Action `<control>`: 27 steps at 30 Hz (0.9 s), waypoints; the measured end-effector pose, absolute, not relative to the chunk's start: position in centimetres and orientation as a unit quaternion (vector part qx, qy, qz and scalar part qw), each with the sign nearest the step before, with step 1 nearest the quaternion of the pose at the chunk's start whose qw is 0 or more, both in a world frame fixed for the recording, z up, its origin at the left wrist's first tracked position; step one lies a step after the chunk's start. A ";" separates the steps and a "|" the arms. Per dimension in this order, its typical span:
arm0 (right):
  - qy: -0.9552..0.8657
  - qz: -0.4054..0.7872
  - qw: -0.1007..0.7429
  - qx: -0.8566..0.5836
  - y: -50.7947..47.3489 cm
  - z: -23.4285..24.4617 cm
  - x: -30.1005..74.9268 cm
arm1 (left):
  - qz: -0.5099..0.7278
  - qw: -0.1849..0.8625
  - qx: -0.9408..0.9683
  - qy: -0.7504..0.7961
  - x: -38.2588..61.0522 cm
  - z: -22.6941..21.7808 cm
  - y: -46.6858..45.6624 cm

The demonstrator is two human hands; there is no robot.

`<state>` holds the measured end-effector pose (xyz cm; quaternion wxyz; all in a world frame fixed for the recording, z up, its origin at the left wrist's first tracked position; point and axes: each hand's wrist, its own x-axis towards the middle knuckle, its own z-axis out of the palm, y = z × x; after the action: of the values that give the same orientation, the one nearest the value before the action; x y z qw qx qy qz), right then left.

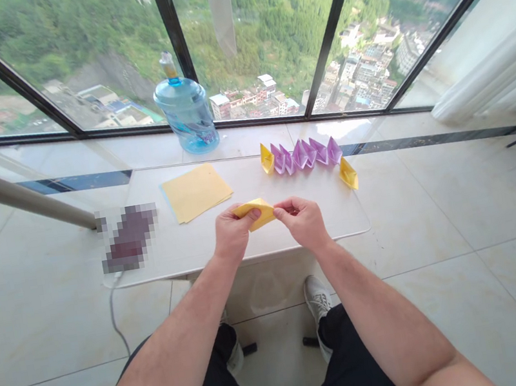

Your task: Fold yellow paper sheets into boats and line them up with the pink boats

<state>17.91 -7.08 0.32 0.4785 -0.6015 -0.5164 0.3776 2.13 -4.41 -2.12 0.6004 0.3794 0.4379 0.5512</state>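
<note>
A folded piece of yellow paper (261,213) is held above the near part of the white table, between both hands. My left hand (233,229) grips its left side, thumb on top. At its right end, the thumb and fingers of my right hand (298,218) pinch the corner. Beyond my left hand lies a small stack of flat yellow paper sheets (196,193). Farther right stands a row of folded purple paper boats (303,154), with a yellow paper boat (267,160) at its left end and another yellow boat (348,173) near its right end.
The low white table (161,260) has rounded corners. A blurred-out dark object (130,238) with a cable lies at its left end. Behind it, a large blue water bottle (187,116) stands on the window ledge. A slanting pole (17,192) comes in from the left.
</note>
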 end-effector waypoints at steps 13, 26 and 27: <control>-0.645 0.241 0.473 -0.549 -7.5 0.7 17.9 | 0.502 0.483 0.538 0.475 2.0 -1.2 -4.9; -0.631 0.277 0.488 -0.536 -7.4 0.7 17.7 | 0.485 0.493 0.550 0.468 2.0 -1.1 -4.9; -0.629 0.275 0.482 -0.545 -7.4 0.8 17.8 | 0.486 0.494 0.550 0.467 2.1 -1.1 -4.9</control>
<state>17.75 -7.40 0.78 0.4819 -0.5450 -0.6286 0.2752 2.07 -4.90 -1.09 0.4940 0.5496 0.4666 0.4860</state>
